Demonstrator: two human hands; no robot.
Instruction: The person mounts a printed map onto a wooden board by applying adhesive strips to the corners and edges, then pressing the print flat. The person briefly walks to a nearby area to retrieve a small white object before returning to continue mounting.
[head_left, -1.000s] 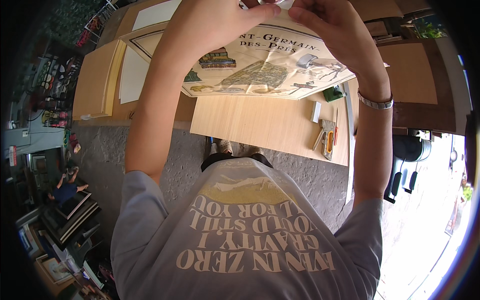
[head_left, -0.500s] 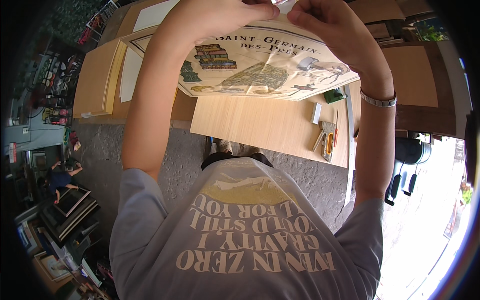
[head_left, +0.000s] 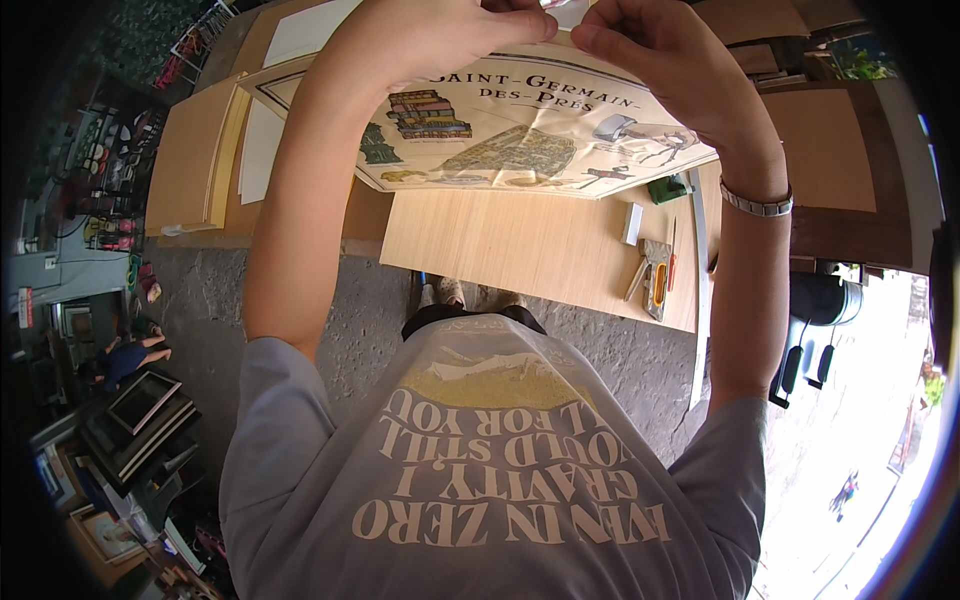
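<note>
A cream printed poster (head_left: 520, 150), with drawings and wrinkles on its surface, stands tilted above the wooden work board (head_left: 500, 235). At its upper edge are my two hands, close together, thumbs facing each other. My left hand (head_left: 505, 22) is closed, its fingers partly cut off by the top of the picture. My right hand (head_left: 645, 45), also closed, has its thumb near the poster's edge. A small pale piece (head_left: 570, 14) shows between the hands; its kind is unclear, and what the fingertips grip is hidden.
On the board lie a staple gun (head_left: 655, 280), an orange-handled tool (head_left: 672, 265), a small white block (head_left: 632, 223) and a green object (head_left: 668, 188). A long metal strip (head_left: 700, 290) runs along its right side. Stacked frames (head_left: 140, 425) and a bent-over person (head_left: 125, 360) are at left.
My hands and the poster stay almost in place, the fingers shifting only slightly. At the left, the other person's arm has left the frames and the body has shifted.
</note>
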